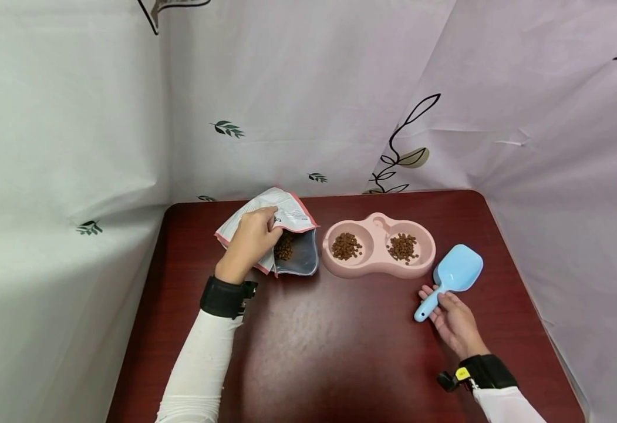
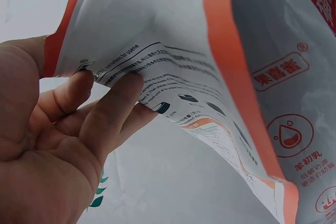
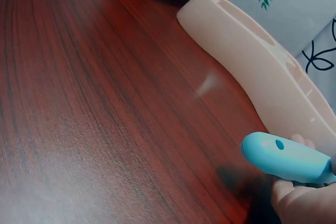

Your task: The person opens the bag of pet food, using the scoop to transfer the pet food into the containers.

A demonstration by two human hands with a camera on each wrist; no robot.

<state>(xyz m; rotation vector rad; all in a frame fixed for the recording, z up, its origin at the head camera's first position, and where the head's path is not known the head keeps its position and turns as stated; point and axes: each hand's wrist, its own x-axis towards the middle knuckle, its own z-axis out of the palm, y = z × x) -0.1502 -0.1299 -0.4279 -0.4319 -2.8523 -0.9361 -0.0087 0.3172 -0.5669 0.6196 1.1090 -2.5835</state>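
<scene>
My left hand (image 1: 255, 235) pinches the edge of a white pet food bag (image 1: 292, 212) with a red border, thumb on one side and fingers on the printed side in the left wrist view. The bag's silvery mouth gapes to the right, and brown kibble (image 1: 284, 249) shows inside. On the right, my right hand (image 1: 457, 325) holds a light blue scoop (image 1: 460, 267) by its handle. The fingers lie under the handle (image 3: 289, 158) and the thumb is against it. The scoop's bowl points away from me, with no kibble visible in it.
A pink double pet bowl (image 1: 376, 260) sits between the hands, with small heaps of kibble (image 1: 346, 246) in both hollows. All stands on a dark red wooden table (image 1: 340, 346). Patterned white cloth (image 1: 297, 106) hangs behind and at both sides.
</scene>
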